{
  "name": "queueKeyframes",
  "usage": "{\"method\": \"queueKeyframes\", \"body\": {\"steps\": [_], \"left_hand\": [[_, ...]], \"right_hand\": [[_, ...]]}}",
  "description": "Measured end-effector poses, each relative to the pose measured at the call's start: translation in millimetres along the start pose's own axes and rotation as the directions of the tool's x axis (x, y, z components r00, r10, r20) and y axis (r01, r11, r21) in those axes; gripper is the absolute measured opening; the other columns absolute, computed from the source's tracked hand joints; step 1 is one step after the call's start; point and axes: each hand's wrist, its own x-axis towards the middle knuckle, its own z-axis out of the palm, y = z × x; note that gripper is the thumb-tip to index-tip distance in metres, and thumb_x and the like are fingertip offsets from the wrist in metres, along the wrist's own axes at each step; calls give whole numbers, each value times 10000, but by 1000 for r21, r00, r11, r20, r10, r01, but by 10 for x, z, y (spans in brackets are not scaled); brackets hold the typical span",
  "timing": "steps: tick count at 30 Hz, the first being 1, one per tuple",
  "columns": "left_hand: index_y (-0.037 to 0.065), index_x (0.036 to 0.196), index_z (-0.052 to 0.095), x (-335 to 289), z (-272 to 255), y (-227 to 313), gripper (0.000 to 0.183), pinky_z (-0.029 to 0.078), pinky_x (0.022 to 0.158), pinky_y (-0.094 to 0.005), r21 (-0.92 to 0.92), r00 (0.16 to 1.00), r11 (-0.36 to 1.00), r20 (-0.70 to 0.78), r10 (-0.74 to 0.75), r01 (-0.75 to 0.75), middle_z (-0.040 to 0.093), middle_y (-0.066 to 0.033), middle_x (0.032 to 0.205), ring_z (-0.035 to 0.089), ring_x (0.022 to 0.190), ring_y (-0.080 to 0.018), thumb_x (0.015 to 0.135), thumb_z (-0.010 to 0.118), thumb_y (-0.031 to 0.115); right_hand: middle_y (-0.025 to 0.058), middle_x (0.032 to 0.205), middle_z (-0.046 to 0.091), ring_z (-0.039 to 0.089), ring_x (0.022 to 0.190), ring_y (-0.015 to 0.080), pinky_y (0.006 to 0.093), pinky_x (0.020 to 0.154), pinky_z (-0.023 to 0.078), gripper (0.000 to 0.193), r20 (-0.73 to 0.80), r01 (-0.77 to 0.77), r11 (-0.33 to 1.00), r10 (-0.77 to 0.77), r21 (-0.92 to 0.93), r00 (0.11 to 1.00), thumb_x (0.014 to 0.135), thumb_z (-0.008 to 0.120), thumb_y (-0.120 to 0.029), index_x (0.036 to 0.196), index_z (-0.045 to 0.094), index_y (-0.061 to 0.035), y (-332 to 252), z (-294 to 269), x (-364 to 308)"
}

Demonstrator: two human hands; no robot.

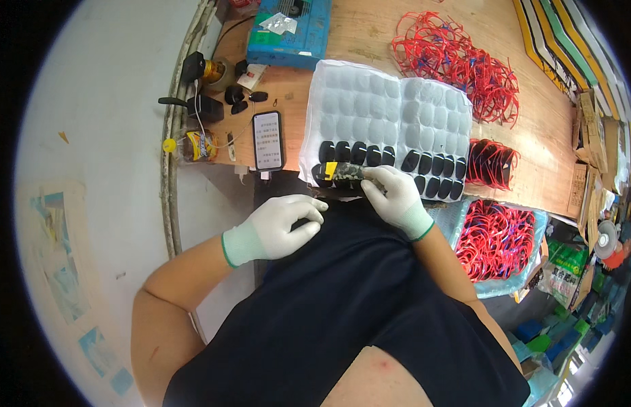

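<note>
My right hand point(395, 195), in a white glove with a green cuff, is closed at the near edge of a white moulded tray point(353, 102). Its thumb and fingers meet at the end of a camouflage-patterned, yellow-banded tool point(342, 172), which lies across the tray's front row. Black oval pieces point(358, 151) fill the tray's nearer hollows. In front of my body, away from the tray, my left hand point(285, 222) is gloved alike with its fingers curled. A dark patch shows between its thumb and fingers; what it is cannot be made out.
Left of the tray lie a lit phone point(267, 141), a yellow-capped bottle point(193, 146) and loose black pieces point(234, 95). A blue case point(288, 34) stands behind. Tangled red wires point(458, 64) lie at the back right; a lined box point(499, 241) of red wires sits below the table edge.
</note>
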Motion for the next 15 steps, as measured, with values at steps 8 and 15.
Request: {"method": "queueKeyframes", "body": {"steps": [8,15], "left_hand": [[-28,1037,687,1042,26,-14,150,510,1008,-360,-192,977,970,-181,111,-146,674,-196,1300,664,1191,-281,910,629,26],[-8,1269,598,2451,-288,-12,375,467,1093,-386,-221,987,974,-157,19,-54,544,-180,1483,585,1291,-253,938,664,156]], "right_hand": [[162,908,709,707,825,333,395,741,562,168,-255,-58,997,42,-55,966,899,708,-115,1026,718,-6,146,-354,71],[180,998,733,727,918,331,386,832,574,228,-428,-173,963,71,-206,901,893,730,-149,1070,727,-5,949,-1755,223]]}}
